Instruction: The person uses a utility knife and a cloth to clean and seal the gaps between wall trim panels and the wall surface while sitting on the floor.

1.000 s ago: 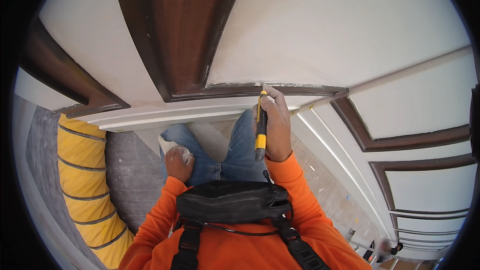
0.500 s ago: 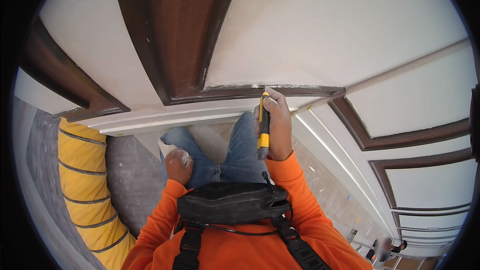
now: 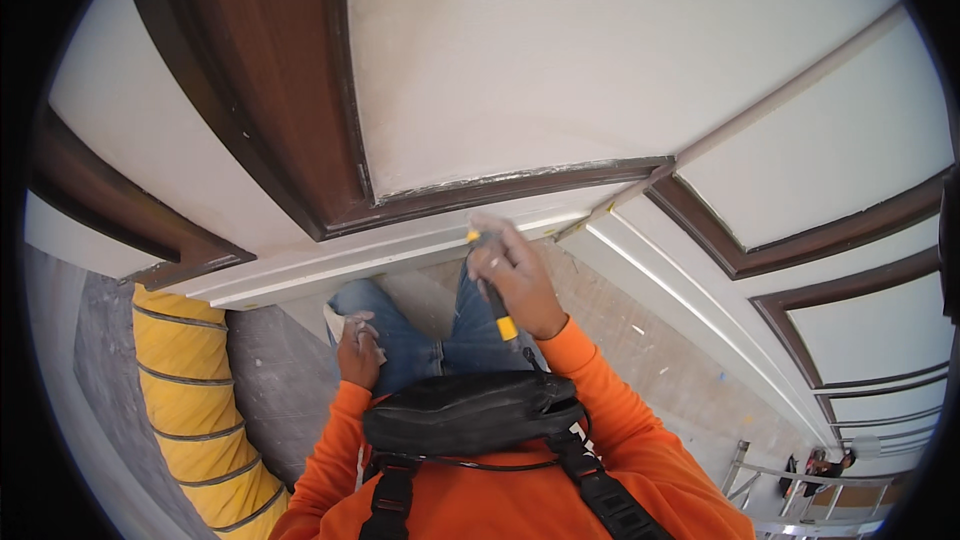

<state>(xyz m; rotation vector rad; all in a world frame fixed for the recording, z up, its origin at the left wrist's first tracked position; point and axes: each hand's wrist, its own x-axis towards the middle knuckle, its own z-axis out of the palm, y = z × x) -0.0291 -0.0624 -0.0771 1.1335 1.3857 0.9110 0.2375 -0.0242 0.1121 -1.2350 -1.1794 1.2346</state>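
My right hand (image 3: 522,280) is closed round a yellow-and-black utility knife (image 3: 503,324), just below the dark wooden moulding (image 3: 480,197) of a white wall panel (image 3: 600,60). The hand is a little blurred, and the knife's blade cannot be made out. Along the moulding's upper edge runs a rough, whitish, scraped-looking line. Over my left knee, my left hand (image 3: 358,352) is curled around a crumpled whitish rag (image 3: 334,324), partly hidden by the fingers. Both hands are apart from the wall.
A ribbed yellow duct (image 3: 190,380) lies on the floor to my left. White baseboard (image 3: 400,252) runs under the panels. A black pouch (image 3: 470,413) hangs at my chest. Far right, a person (image 3: 826,472) is near a metal ladder (image 3: 780,480).
My right hand has drawn the knife down and left, away from the moulding. My left hand has turned slightly on the knee. The view has shifted, showing more of the ladder.
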